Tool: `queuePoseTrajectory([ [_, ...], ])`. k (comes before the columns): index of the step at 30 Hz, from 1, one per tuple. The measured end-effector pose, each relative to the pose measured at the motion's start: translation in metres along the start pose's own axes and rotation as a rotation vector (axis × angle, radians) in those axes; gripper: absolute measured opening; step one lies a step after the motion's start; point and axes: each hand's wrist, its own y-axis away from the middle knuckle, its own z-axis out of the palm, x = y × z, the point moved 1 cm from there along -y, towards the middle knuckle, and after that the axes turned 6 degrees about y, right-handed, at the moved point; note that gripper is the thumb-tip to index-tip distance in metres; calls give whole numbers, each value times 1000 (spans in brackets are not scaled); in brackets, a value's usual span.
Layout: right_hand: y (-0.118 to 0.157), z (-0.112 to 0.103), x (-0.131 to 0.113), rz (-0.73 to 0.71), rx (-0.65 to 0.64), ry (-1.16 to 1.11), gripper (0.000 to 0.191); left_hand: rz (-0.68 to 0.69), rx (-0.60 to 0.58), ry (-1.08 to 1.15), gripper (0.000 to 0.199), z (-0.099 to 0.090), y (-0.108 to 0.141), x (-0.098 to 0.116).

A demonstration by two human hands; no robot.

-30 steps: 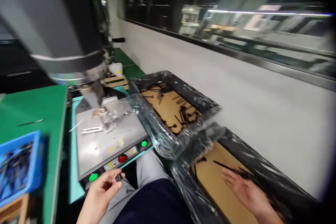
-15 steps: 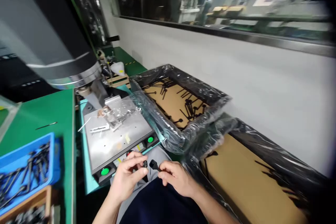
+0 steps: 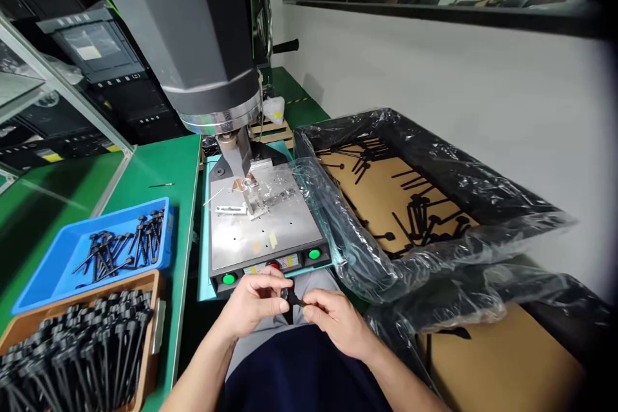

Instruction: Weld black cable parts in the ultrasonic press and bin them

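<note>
Above my lap, my left hand (image 3: 253, 302) pinches a small black piece between thumb and fingertips. My right hand (image 3: 335, 320) is closed on a black part with a blocky head (image 3: 293, 297), gripping it just behind the head. The two pieces meet between my hands; whether one sits inside the other I cannot tell. Directly beyond my hands stands a press (image 3: 217, 77) with a metal plate (image 3: 241, 241) and a small clear fixture on it. Green buttons (image 3: 315, 253) are on its front, near my fingers.
On the left, a blue tray (image 3: 46, 270) holds several black stemmed parts, and a brown bin (image 3: 157, 296) is packed with similar ones. To the right lies a plastic-lined box (image 3: 483, 167) with black parts on cardboard. Another lined box (image 3: 512, 354) is nearer me.
The view has swung left, bringing the brown bin and more of the blue tray into sight. Between my hands, the two black pieces have come from slightly apart to touching.
</note>
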Motion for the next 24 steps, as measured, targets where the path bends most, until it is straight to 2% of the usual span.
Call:
queuePoseTrajectory([
  [2,-1,0,2,19,-15,-32,20,-14,-4,0,35,-4,-1,-1],
  [7,-2,0,9,125,-238,-324,38,-56,-72,-8,35,-7,-5,-1],
  [9,-4,0,10,119,-224,-357,42,-43,-52,7,35,-7,-7,-1],
  [13,-8,3,10,52,-120,-279,39,-18,-15,23,35,-7,-9,-2],
  [17,-10,11,12,66,-217,-393,40,-14,-26,85,35,-10,-8,-6],
  [18,-11,13,11,62,-209,-386,40,-7,-14,96,35,-10,-8,-7],
  [22,-13,14,8,-9,13,-135,30,16,65,104,34,-14,-9,-13],
  [24,-13,16,9,5,-33,-182,31,14,68,115,34,-15,-9,-14],
])
